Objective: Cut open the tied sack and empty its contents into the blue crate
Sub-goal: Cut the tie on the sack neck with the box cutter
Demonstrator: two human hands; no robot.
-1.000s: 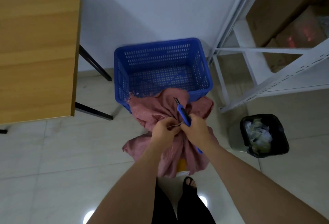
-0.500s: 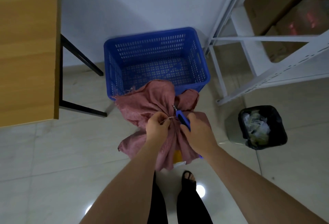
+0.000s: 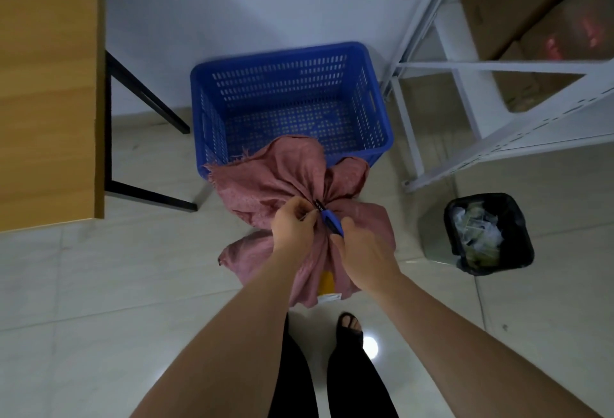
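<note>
A pink woven sack [image 3: 265, 185] stands on the floor in front of me, its neck gathered and tied. My left hand [image 3: 294, 228] pinches the tie at the neck. My right hand [image 3: 363, 251] grips a blue-handled cutter [image 3: 329, 220] whose tip lies at the tie, right beside my left fingers. A yellow and white item shows through a gap low on the sack. Just behind the sack sits the blue crate [image 3: 375, 102], with nothing visible inside; the sack's loose top flap overlaps its near rim.
A wooden table [image 3: 50, 85] with black legs stands at the left. White metal shelving [image 3: 498, 85] with cardboard boxes is at the right. A black waste bin [image 3: 488, 235] full of paper sits right of the sack. My feet are below the sack.
The cutter has slid down toward the tie, less of it showing above my right hand. Both hands stay at the sack's neck. The camera has shifted right and downward.
</note>
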